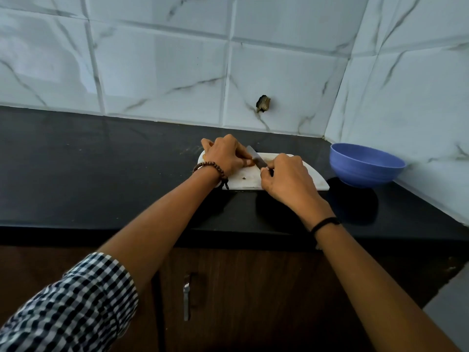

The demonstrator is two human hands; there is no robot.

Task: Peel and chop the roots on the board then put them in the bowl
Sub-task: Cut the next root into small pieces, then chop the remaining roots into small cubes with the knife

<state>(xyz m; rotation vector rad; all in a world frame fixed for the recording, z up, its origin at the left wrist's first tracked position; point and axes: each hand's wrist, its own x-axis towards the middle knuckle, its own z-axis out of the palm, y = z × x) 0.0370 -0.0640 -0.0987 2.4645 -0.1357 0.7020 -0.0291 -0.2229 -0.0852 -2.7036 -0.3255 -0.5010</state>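
A white cutting board (314,177) lies on the black counter. My left hand (224,154) curls over a root at the board's left part, and the root is almost wholly hidden under its fingers. My right hand (286,177) grips the handle of a knife (256,158), whose blade slants up and left against my left fingertips. A small dark scrap (244,178) lies on the board between my hands. The blue bowl (365,165) stands to the right of the board, near the corner of the wall.
The black counter (101,174) stretches wide to the left. Tiled walls close the back and the right side. A dark stub (263,103) sticks out of the back wall above the board. Below the counter edge is a wooden cabinet door with a metal handle (186,298).
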